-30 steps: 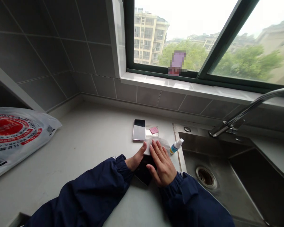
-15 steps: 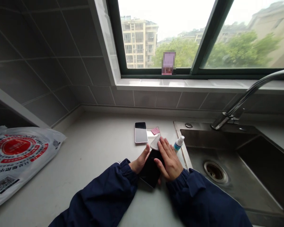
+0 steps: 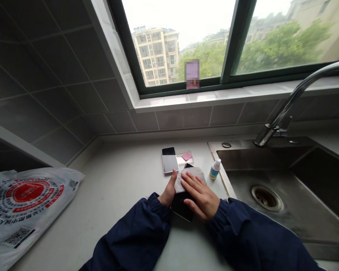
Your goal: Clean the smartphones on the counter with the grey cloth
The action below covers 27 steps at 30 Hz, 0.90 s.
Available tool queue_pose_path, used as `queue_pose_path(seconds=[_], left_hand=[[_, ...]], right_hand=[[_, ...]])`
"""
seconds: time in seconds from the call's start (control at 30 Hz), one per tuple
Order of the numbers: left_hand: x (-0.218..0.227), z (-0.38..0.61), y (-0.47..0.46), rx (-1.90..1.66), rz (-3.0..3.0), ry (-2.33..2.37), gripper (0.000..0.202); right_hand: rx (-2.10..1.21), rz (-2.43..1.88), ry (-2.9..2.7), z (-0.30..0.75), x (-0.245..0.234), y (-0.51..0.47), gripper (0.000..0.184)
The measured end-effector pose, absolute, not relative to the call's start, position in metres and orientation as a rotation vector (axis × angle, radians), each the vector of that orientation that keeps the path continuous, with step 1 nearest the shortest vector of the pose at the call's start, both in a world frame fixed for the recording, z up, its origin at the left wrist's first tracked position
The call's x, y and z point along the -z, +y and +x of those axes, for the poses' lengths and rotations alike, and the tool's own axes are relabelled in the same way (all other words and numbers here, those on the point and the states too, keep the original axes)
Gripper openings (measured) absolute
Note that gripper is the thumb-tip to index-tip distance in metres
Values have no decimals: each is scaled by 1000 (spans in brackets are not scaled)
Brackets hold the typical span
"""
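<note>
Gripping a flat, rectangular black device (image 3: 183,209) in your left hand (image 3: 168,191), you lay your outstretched right hand (image 3: 202,196) on the light-grey cloth (image 3: 196,172) across it.

The right hand (image 3: 201,196) presses a pale cloth (image 3: 197,172) onto a black device (image 3: 182,210) the left hand (image 3: 168,194) holds.

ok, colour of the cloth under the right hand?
Cloth is pale grey, seen best in head view.
</note>
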<state>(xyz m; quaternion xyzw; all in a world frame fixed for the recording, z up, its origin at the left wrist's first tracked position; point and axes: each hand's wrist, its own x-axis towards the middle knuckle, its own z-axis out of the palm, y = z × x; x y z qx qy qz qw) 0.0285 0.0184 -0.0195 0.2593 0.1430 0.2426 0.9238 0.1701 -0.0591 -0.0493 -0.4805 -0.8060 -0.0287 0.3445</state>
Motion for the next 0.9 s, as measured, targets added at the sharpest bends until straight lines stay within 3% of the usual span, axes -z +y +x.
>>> queue_pose_path(seconds=[0.3,0.9], left_hand=[[17,21,21,-237,654,273,70],[27,27,27,-402,592,269,61]], right_hand=[[70,-1428,-1904,177,60,-53,62],[0,-1329,-2016,177,64,-53,56]])
